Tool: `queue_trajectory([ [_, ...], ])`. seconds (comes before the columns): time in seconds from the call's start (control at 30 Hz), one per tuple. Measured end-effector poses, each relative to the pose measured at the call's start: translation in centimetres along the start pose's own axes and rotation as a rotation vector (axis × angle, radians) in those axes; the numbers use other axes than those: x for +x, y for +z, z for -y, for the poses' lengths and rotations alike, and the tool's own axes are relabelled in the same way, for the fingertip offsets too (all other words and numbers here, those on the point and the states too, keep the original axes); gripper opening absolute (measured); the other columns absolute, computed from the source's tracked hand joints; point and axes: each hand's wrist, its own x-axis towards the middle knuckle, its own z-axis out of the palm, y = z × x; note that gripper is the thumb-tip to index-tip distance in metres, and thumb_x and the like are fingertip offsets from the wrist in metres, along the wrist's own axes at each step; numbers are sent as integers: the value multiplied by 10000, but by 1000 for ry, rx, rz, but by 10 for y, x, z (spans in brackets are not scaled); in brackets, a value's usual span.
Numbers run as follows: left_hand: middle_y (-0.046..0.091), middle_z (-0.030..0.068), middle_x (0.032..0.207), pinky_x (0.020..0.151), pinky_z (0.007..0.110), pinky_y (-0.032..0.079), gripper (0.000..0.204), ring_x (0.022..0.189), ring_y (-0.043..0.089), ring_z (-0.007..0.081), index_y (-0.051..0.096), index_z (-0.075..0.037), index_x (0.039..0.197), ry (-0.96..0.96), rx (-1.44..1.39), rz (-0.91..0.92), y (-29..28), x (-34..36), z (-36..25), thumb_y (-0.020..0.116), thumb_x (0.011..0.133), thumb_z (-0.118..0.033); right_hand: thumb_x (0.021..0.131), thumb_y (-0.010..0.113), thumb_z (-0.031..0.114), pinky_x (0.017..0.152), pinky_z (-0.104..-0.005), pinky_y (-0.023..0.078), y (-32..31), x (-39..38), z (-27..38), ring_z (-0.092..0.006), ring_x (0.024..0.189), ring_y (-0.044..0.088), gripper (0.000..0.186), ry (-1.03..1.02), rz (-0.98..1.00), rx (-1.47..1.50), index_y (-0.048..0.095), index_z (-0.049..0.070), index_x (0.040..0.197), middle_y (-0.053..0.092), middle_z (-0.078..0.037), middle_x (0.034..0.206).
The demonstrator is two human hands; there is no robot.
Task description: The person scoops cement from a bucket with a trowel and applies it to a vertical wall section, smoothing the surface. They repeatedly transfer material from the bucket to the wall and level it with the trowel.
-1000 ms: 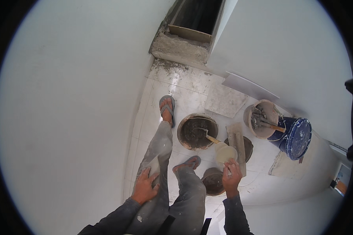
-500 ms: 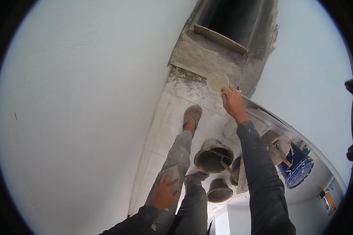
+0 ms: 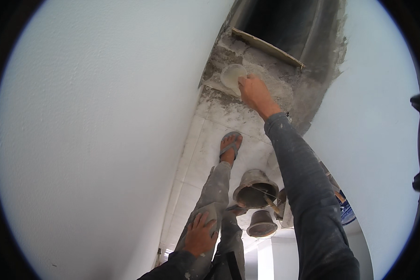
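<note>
At your far left, a plain white wall (image 3: 93, 130) fills the view. Your left hand (image 3: 200, 238) lies low, fingers spread across a pale grey, flat-faced block (image 3: 213, 213) over your left leg in dusty grey trousers (image 3: 214, 186); you have contact with the block, but I cannot tell whether those fingers are gripping it. Farther up, your foot in a grey thong sandal (image 3: 230, 145) stands on the pale tiled floor (image 3: 191, 140). Above it is the round, translucent whitish plastic tub (image 3: 232, 77), in front of the rough grey cement ledge (image 3: 274, 77); whether it touches the ledge is unclear. Your right hand (image 3: 257, 93) has the tub pinched at its right-hand side, thumb and fingers closed there. Below your right forearm stand a large cement-stained bucket (image 3: 254, 177), with a pale wooden handle (image 3: 271, 203) at its mouth, and a smaller dark bucket (image 3: 261, 216). Farther right, a white-spattered blue container (image 3: 347, 213) shows partly beside your sleeve, next to the smooth white right-hand wall (image 3: 382, 121).
</note>
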Motion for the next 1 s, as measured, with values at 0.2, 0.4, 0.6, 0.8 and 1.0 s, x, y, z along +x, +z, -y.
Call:
queue_trajectory([
  [0.2, 374, 181, 1563, 1141, 601, 303, 503, 1465, 304, 396, 628, -152, 1328, -3, -35, -5, -5, 5, 1, 646, 874, -369, 924, 623, 136, 750, -518, 524, -5, -50, -11, -446, 845, 653, 157, 123, -203, 211, 659, 5, 1004, 646, -248, 978],
  [0.4, 376, 174, 1564, 1147, 598, 303, 512, 1466, 306, 396, 627, -159, 1331, -15, -21, -1, -10, 7, 3, 653, 869, -378, 906, 636, 154, 796, -528, 524, 7, -26, 4, -471, 901, 657, 204, 325, -142, 279, 673, -15, 1014, 676, -275, 963],
  [0.6, 387, 167, 1560, 1106, 628, 334, 503, 1470, 311, 388, 637, -135, 1320, -21, -60, 20, -16, 9, 6, 635, 876, -370, 871, 650, 173, 812, -500, 532, 28, 35, -4, -448, 894, 687, 246, 469, -44, 473, 703, -29, 1001, 702, -278, 918],
  [0.8, 406, 155, 1550, 1107, 615, 342, 484, 1454, 336, 388, 654, -137, 1295, -8, -40, 17, -23, 13, 8, 636, 873, -373, 894, 642, 164, 787, -465, 540, 50, 10, 11, -408, 867, 710, 226, 566, -281, 710, 694, -35, 989, 709, -255, 884],
  [1.0, 428, 155, 1536, 1116, 599, 343, 476, 1453, 339, 387, 663, -142, 1279, 19, -26, -5, -27, 19, 6, 641, 867, -380, 923, 645, 171, 743, -440, 530, 48, -14, 29, -356, 827, 717, 214, 644, -325, 791, 684, -35, 967, 712, -224, 859],
])
